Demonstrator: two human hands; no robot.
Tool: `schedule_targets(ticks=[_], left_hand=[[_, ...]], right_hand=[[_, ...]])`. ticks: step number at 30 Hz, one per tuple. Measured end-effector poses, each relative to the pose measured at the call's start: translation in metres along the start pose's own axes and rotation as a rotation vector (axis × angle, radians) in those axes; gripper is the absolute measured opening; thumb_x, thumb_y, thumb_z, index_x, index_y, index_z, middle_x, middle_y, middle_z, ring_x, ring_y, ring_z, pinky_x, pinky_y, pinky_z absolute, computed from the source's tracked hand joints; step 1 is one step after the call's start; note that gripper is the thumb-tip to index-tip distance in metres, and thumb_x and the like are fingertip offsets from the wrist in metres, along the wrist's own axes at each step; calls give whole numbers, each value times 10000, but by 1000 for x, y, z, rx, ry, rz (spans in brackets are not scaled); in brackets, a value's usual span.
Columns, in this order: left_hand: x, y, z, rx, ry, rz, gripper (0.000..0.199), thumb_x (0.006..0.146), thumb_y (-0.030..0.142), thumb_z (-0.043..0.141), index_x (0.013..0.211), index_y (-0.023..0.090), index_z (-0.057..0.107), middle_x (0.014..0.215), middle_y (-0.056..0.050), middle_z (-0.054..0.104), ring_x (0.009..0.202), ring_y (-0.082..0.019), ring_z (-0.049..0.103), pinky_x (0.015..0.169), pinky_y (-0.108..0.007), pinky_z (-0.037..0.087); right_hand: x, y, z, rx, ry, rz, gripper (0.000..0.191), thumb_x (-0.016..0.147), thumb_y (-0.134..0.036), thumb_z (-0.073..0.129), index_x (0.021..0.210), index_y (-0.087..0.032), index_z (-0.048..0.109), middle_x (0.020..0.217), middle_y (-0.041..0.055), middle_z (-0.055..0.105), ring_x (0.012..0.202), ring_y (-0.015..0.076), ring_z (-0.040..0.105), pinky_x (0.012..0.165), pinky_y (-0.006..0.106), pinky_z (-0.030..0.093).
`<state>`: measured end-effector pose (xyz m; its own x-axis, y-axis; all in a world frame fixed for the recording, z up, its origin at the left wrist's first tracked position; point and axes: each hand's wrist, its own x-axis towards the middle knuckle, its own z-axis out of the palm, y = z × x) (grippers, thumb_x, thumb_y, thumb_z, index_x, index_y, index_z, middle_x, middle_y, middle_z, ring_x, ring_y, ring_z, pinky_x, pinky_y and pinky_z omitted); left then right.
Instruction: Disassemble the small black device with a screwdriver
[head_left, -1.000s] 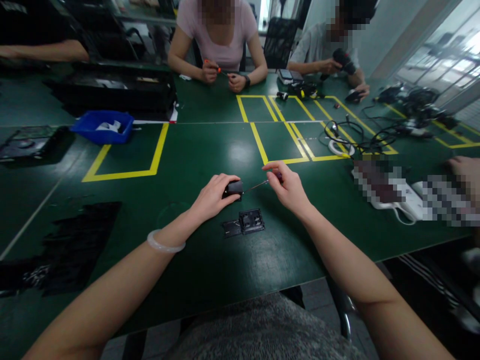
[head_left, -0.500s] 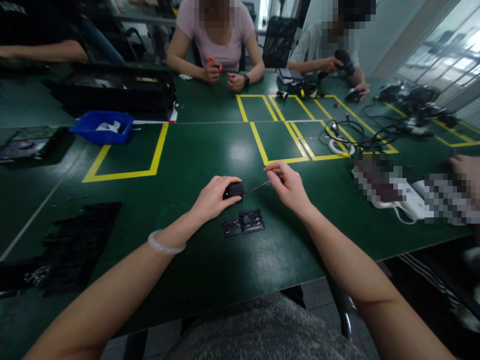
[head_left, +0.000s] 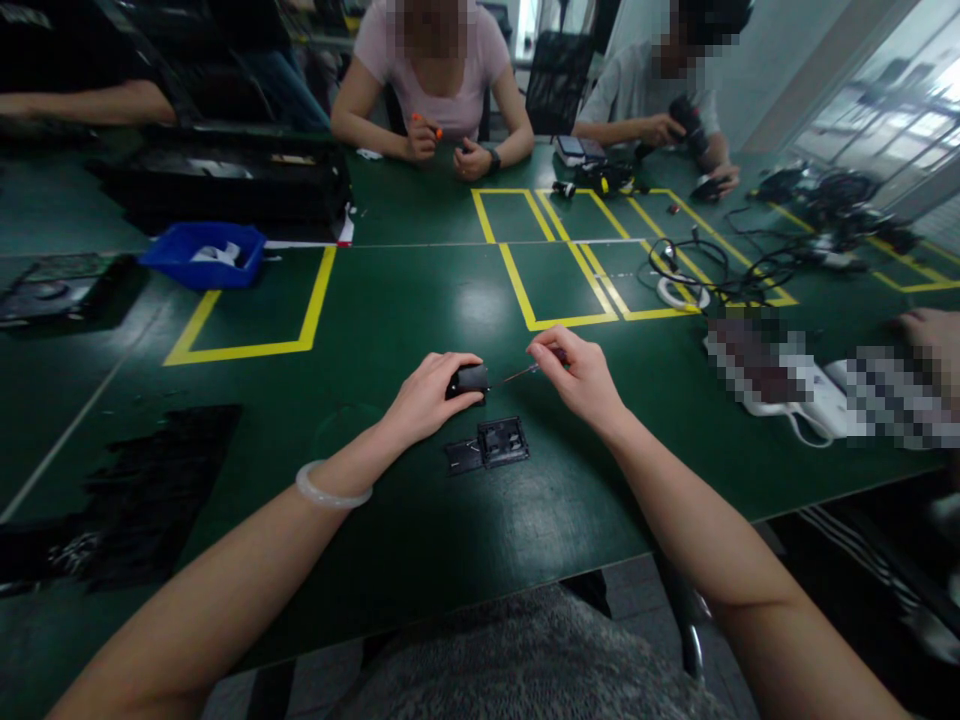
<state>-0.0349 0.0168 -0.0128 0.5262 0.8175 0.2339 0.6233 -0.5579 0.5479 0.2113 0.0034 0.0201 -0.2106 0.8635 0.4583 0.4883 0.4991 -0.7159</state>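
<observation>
My left hand is closed around a small black boxy part, holding it on the green table. Pinched in the fingers of my right hand is a thin screwdriver; its shaft points left toward the black part, and a small gap seems to lie between them. Most of the screwdriver's handle is hidden by my fingers. Just in front of my left hand lies a flat black plastic piece with a smaller flap joined on its left side.
Thin black plastic parts lie at left. A blue bin with white scraps stands farther back, before a long black casing. Tangled cables and a white power strip are at right. Co-workers sit across the table.
The screwdriver's tip has drawn back slightly to the right from the black part. My left hand stays in place. Across the table, a person's hands with an orange tool have shifted a little.
</observation>
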Motion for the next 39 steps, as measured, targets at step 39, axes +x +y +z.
schedule_targets(ticks=[39], left_hand=[[1,-3,-1,-34,-9,25,378,903,382,649,1244,249,555,1225,-55,652,1107,-270,549,961,-406,441]], right_hand=[[0,0,1,52,-17,26,116,986,-333,494,975,-225,536,695,-43,541,568,101,478,580,257,370]])
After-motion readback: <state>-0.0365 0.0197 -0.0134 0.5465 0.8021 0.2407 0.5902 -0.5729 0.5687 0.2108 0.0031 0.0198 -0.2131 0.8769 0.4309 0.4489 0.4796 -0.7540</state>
